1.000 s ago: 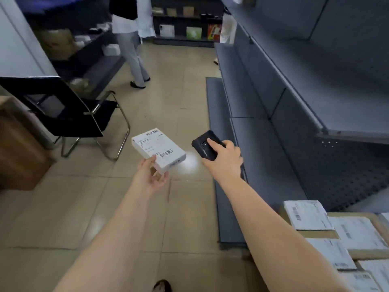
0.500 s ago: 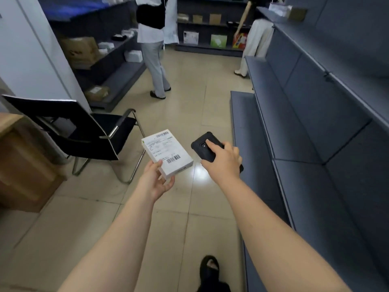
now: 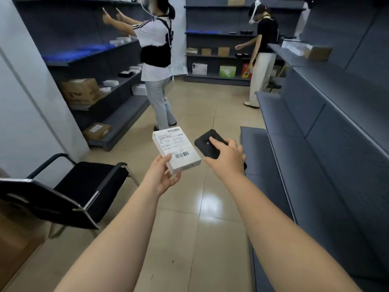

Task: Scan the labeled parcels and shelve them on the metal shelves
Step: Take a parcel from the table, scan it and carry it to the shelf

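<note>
My left hand (image 3: 161, 178) holds a small white parcel (image 3: 175, 149) from below, its label and barcode facing up. My right hand (image 3: 226, 160) grips a black handheld scanner (image 3: 208, 145) just right of the parcel, with the index finger lying on its top. The grey metal shelves (image 3: 315, 127) run along the right side, their near boards bare. Both hands are out in front of me over the tiled floor.
A black chair (image 3: 84, 192) stands at the lower left beside a wooden desk edge (image 3: 14, 245). Two people (image 3: 156, 66) work ahead at the left and back shelves (image 3: 109, 91), which carry cardboard and white boxes. A brown box (image 3: 317, 52) sits on the upper right shelf.
My view has lifted and turned left, so the parcels at the lower right have left the frame and the people ahead show fully. Both hands keep their hold on parcel and scanner.
</note>
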